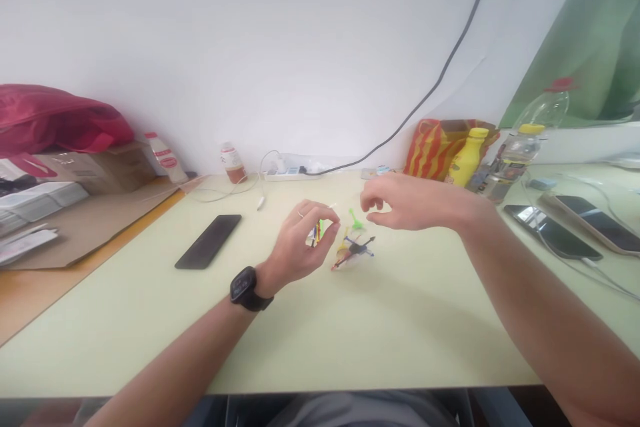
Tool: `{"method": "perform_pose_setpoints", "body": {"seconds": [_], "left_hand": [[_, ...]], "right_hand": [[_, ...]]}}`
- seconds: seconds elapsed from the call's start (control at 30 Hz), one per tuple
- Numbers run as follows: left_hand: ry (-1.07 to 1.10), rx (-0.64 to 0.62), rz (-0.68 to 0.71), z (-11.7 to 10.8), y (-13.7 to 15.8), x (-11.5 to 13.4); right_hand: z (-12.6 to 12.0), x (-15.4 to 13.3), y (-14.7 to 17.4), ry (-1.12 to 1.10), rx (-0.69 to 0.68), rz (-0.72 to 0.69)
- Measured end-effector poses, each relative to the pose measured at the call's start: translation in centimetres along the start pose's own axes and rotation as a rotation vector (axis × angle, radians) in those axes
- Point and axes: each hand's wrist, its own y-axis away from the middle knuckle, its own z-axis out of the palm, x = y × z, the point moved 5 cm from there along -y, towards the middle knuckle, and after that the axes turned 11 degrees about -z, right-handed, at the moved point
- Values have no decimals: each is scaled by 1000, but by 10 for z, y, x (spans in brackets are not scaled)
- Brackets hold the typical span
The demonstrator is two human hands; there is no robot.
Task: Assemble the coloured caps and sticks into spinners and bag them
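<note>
Two bare hands show in my head view, over a smooth, pale yellow-green bench (300, 340). My left hand (303, 240) curls thumb and fingers into a ring; I cannot tell whether they pinch anything. My right hand (400, 203) holds its thumb apart from bent fingers. On the bench between and below them I see a cluster of slim blue, black, red and yellow plastic-looking pieces (357, 249), lying diagonally, red tip near left, black tip far right, a blue rod crossing. Just beyond, a bright-green, flared-base piece (355, 220) points its thin stem away and slightly left.
</note>
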Motion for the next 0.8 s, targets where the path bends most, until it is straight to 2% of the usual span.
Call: {"method": "perform_pose_setpoints", "body": {"seconds": [0.2,0.4,0.47,0.57,0.63,0.73,0.8], "left_hand": [[4,-22,-17,-1,-1,-1],[23,-37,-62,-2,-1,-3],[48,17,-96,-5,0,-5],[138,123,-155,-10,1,-11],[207,153,-199,-11,2,-16],[303,117,-279,-8,3,-24],[396,50,-335,-3,3,-29]], "right_hand": [[-1,-12,-4,-61,-19,-87],[6,-5,-5,-26,-77,-87],[-2,-9,-3,-45,-21,-119],[-20,-18,2,-63,160,-148],[-23,-23,5,-52,161,-180],[-18,-27,7,-57,115,-215],[-15,-28,8,-72,135,-211]]}}
